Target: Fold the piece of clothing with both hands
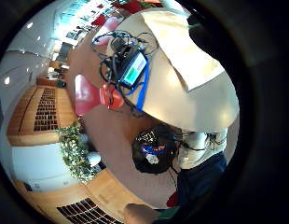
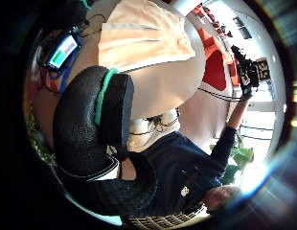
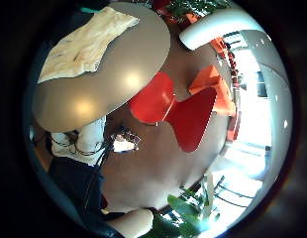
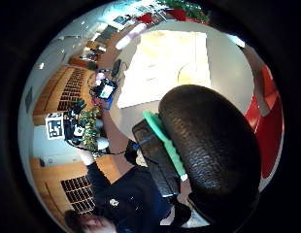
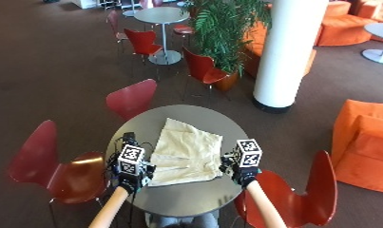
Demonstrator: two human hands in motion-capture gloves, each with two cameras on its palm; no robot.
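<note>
Cloth (image 5: 186,153) flat on table (image 5: 185,197) | left hand (image 5: 131,176), right hand (image 5: 240,174) flank it | we cannot tell fingers' state

clothing (image 5: 186,153): matt cloth | table (image 5: 185,194): smooth, slightly glossy

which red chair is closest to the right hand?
The red chair at the table's right edge, just beside the right hand. The other red chairs stand left of the table or beyond it.
</note>
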